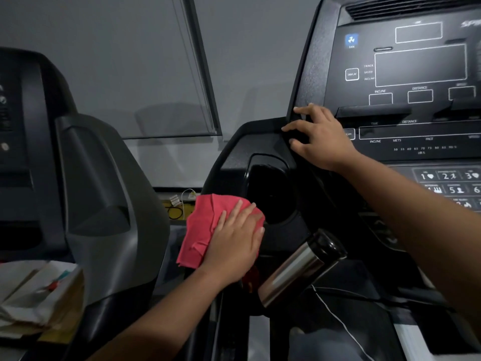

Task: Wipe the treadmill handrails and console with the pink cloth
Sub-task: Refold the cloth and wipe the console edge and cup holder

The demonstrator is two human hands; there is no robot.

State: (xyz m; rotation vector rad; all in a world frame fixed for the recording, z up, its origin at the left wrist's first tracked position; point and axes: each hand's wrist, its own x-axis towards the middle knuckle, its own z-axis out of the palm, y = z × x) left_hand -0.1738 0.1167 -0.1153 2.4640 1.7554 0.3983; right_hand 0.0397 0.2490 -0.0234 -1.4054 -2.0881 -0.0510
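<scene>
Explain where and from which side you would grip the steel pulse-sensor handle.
Grip the steel handle round its bare middle, coming from above on the right. It slants up towards the console, and the left hand with the pink cloth crowds its left.

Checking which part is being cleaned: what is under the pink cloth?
The crumpled pink cloth lies on the treadmill's black plastic side housing, beside its cup recess, pressed flat by the left hand. The surface directly under it is covered.

Left hand (234, 238) flat, fingers (229, 214) straight (pressing down); right hand (320, 139) spread, arm outstretched.
</scene>
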